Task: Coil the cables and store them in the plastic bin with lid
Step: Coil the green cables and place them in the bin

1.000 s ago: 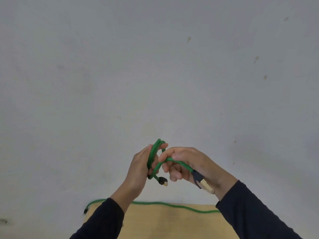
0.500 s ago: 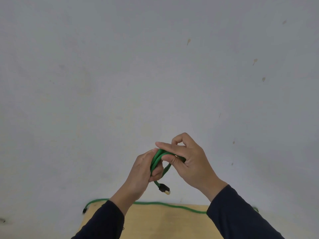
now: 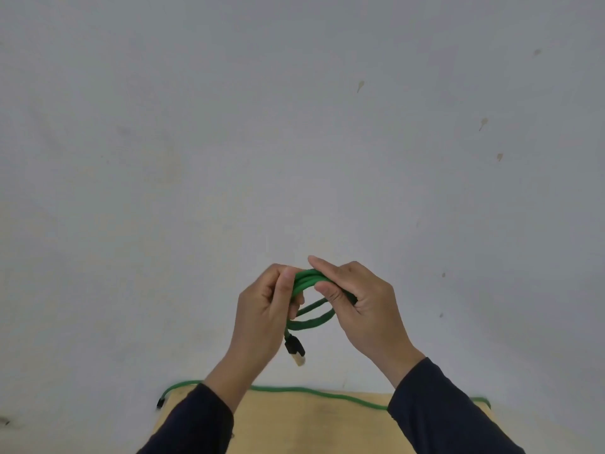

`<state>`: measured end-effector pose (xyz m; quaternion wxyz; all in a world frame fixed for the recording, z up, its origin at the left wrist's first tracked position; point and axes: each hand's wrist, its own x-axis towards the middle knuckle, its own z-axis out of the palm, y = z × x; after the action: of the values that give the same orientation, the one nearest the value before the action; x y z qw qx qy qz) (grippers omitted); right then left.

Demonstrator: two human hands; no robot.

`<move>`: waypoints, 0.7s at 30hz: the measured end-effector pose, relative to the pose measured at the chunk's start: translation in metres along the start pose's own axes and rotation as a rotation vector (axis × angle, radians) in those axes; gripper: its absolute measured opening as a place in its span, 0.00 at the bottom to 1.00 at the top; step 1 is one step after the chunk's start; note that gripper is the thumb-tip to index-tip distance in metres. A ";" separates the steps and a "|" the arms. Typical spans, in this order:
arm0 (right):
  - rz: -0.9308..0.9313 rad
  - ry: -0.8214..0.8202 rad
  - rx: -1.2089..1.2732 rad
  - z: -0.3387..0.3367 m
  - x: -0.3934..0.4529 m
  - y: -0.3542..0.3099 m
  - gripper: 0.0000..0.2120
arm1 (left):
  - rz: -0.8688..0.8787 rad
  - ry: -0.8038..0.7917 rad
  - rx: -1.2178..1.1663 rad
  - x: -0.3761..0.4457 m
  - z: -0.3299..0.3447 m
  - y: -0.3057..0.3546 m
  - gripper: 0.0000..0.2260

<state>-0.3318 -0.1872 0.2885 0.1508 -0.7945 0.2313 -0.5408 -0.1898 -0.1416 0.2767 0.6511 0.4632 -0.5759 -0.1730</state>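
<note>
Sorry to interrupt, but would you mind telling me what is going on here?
A person is coiling a green cable in the air in front of a pale wall. The left hand and right hand both grip the small bundle of loops, and one connector dangles below. A second green cable lies uncoiled along the far edge of the wooden table. No bin is in view.

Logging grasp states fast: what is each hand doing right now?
Left hand: fingers curled round the coiled green cable, holding it.
Right hand: thumb and fingers pinch the same coil's loops.
</note>
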 end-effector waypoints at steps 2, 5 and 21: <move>0.064 0.042 -0.014 0.001 0.000 -0.001 0.13 | 0.046 0.023 0.075 -0.007 0.004 -0.004 0.13; 0.147 0.008 -0.008 0.000 0.000 -0.007 0.15 | 0.043 0.054 0.158 -0.007 0.003 -0.009 0.13; 0.105 -0.114 -0.140 -0.027 0.012 -0.008 0.05 | -0.218 -0.352 -0.238 0.009 -0.021 0.009 0.16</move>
<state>-0.3520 -0.1868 0.3119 0.1358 -0.8194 0.3010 -0.4685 -0.1708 -0.1354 0.2908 0.5681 0.4053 -0.6027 -0.3869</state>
